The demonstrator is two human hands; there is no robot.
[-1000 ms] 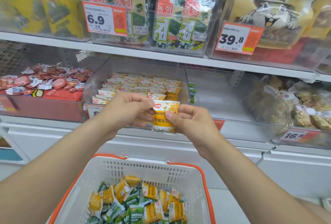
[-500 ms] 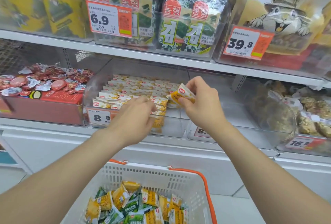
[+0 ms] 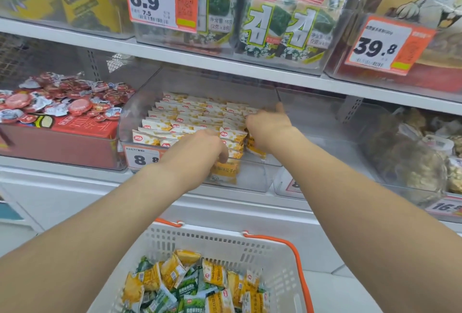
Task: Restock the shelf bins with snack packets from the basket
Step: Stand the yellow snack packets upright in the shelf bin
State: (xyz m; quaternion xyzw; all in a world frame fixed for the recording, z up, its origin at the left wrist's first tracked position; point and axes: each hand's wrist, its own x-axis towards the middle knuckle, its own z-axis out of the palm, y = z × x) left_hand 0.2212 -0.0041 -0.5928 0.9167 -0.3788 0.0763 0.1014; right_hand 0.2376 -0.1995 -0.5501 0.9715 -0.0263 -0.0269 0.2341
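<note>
Both hands are inside the clear bin [image 3: 252, 180] on the middle shelf, where the yellow packets [image 3: 190, 112] stand on edge in tidy rows, logos facing forward so a shopper can read them and more fit in. The left hand [image 3: 200, 149] is bent down over the front row with its grip curled onto the packets' top edges, most likely to keep the row from toppling toward the clear front wall while the far end is worked. The right hand [image 3: 268, 126] is at the right end of the rows, against the bin's side wall, with its back to the camera. Its index finger [image 3: 280, 110] sticks up, the other fingers are hidden, and I cannot tell whether its grip is clamped on a packet or only pressing one in. A yellow packet shows just below its wrist, so it looks like a tuck into the last gap. The basket [image 3: 220, 241] sits directly below, near the person's body, which keeps each reach short. Its loose packets [image 3: 215, 277] are a jumble of yellow and green, so plenty of the task remains, and the green ones probably belong in a different bin. The price tag [image 3: 141, 159] on the bin front is partly covered by the left forearm.
</note>
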